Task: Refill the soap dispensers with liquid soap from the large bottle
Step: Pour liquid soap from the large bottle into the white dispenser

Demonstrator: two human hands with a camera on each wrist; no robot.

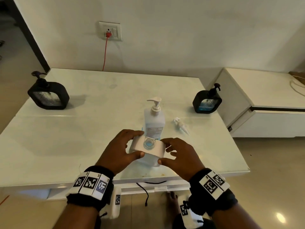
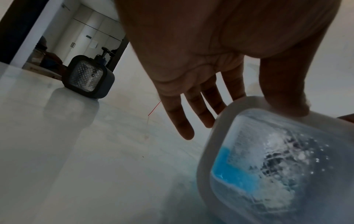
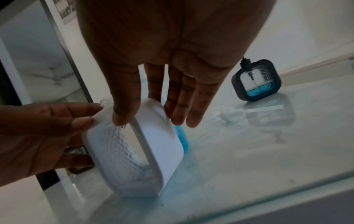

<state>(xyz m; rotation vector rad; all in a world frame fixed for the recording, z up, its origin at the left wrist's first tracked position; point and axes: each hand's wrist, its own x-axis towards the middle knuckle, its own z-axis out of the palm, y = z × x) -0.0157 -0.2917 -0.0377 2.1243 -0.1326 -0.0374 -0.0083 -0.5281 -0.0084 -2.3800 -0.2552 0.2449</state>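
While the white square soap dispenser (image 1: 149, 147) with its open neck is steadied upright on the glossy white tabletop (image 1: 66, 138), pinched at its top corners by both hands (image 1: 119, 150) (image 1: 179, 157), the tall white pump bottle (image 1: 154, 119) just behind should be fetched next without the dispenser being tipped.

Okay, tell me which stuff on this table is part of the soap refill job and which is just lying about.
Part of the job:
white dispenser, open-necked, held by left hand and right hand
large bottle
loose white pump
left black dispenser
right black dispenser

Just lying about:
wall socket with red cable
white cabinet
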